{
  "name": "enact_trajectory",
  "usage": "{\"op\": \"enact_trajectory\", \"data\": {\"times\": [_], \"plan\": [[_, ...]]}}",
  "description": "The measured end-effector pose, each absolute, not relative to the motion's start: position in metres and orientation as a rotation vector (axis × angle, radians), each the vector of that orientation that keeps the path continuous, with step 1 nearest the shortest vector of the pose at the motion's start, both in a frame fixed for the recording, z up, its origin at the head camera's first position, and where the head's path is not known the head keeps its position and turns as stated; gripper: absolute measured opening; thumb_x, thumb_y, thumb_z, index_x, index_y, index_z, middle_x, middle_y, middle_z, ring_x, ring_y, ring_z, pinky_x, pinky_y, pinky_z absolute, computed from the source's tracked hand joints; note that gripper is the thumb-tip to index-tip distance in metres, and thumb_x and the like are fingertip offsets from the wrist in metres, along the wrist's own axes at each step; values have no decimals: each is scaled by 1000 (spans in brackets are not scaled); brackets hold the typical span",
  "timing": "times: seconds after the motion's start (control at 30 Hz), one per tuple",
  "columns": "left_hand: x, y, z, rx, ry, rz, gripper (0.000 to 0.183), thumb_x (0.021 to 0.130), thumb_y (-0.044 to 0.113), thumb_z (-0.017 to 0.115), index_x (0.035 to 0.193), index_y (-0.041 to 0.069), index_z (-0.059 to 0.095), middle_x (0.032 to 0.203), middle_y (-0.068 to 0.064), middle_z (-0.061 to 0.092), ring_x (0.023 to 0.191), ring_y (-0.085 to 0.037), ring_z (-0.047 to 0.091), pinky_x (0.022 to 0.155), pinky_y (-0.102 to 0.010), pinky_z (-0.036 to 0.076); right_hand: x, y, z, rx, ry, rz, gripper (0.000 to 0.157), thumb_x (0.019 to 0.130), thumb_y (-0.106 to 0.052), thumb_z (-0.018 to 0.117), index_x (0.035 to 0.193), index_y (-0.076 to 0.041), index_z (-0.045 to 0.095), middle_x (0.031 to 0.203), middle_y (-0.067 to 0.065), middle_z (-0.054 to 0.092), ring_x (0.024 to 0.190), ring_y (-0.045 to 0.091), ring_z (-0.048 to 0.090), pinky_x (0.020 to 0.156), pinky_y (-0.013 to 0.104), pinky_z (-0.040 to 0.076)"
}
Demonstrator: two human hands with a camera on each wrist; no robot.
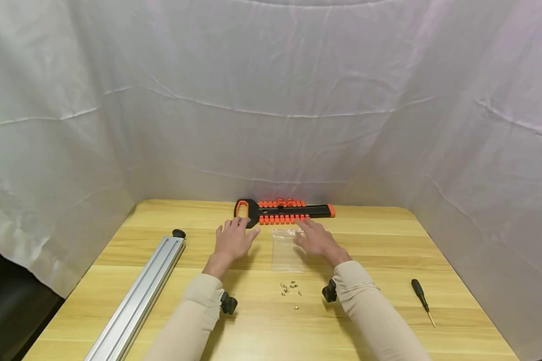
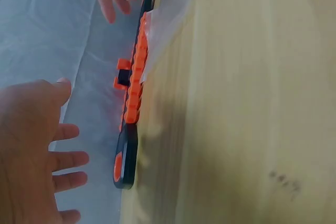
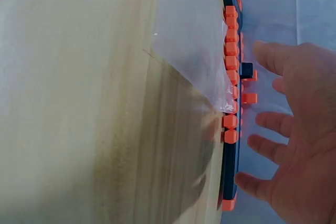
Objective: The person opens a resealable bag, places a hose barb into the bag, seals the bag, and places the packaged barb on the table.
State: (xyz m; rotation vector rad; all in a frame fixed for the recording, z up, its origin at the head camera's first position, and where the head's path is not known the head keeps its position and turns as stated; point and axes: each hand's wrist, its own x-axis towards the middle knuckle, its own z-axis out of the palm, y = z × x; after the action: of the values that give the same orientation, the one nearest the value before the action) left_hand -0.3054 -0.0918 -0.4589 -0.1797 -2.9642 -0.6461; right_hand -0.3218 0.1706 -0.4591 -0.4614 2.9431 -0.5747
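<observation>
A long black tool with a loop handle and rows of orange blocks [image 1: 283, 219] lies along the back of the wooden table. My left hand [image 1: 235, 239] is by its handle end, fingers spread and holding nothing. In the left wrist view a gap shows between that hand [image 2: 31, 150] and the tool's handle [image 2: 126, 156]. Spread fingers of my right hand [image 1: 317, 239] are over the edge of a clear plastic bag [image 1: 285, 253], near the orange blocks. The right wrist view shows this hand [image 3: 304, 129] gripping nothing; whether a fingertip touches the tool cannot be told.
Several small metal pieces [image 1: 285, 289] lie loose in front of the bag. A long silver aluminium rail [image 1: 137, 296] with a black knob [image 1: 178, 233] lies at the left. At the right is a black-handled screwdriver [image 1: 420, 293]. White cloth [image 1: 271, 140] hangs around the table.
</observation>
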Motion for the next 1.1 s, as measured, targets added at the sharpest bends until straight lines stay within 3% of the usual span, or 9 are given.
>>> {"op": "enact_trajectory", "data": {"times": [0.23, 0.33, 0.6, 0.8, 0.97, 1.1], "plan": [[-299, -81, -466, -290, -2973, -652, 58, 98, 53, 43, 138, 12, 50, 138, -13, 51, 126, -35, 46, 100, -54, 41, -323, 171, -468, -520, 2929, -558, 65, 96, -35, 56, 154, -23, 28, 161, 13, 22, 146, 39, 22, 112, 65, 22], [-297, -76, -470, -330, -2995, -669, 55, 98, 51, 47, 136, 12, 53, 135, -13, 53, 122, -34, 48, 95, -54, 44, -324, 171, -472, -543, 2934, -502, 65, 96, -33, 56, 153, -19, 29, 160, 14, 23, 145, 40, 24, 113, 64, 23], [-287, -64, -477, -428, -3087, -740, 50, 94, 50, 56, 124, 11, 61, 119, -11, 56, 111, -29, 50, 92, -50, 45, -323, 166, -479, -570, 2907, -482, 66, 94, -31, 60, 153, -20, 31, 159, 15, 26, 145, 39, 26, 116, 58, 23], [-278, -56, -481, -476, -3130, -743, 58, 84, 59, 65, 113, 8, 62, 109, -8, 54, 101, -24, 47, 88, -48, 43, -319, 163, -480, -554, 2928, -464, 65, 94, -31, 60, 152, -22, 32, 159, 15, 26, 145, 38, 26, 116, 58, 23], [-274, -52, -480, -459, -3137, -658, 61, 75, 58, 75, 111, 10, 61, 106, -6, 52, 99, -23, 46, 88, -46, 42, -320, 159, -478, -561, 2964, -464, 64, 90, -31, 65, 148, -21, 40, 151, 15, 39, 139, 37, 36, 110, 60, 30], [-271, -50, -479, -437, -3152, -644, 55, 74, 51, 78, 108, 11, 62, 104, -6, 52, 99, -24, 47, 87, -47, 42, -318, 158, -476, -538, 2991, -490, 62, 90, -27, 66, 146, -19, 43, 140, 14, 48, 131, 35, 43, 107, 56, 37]]}}
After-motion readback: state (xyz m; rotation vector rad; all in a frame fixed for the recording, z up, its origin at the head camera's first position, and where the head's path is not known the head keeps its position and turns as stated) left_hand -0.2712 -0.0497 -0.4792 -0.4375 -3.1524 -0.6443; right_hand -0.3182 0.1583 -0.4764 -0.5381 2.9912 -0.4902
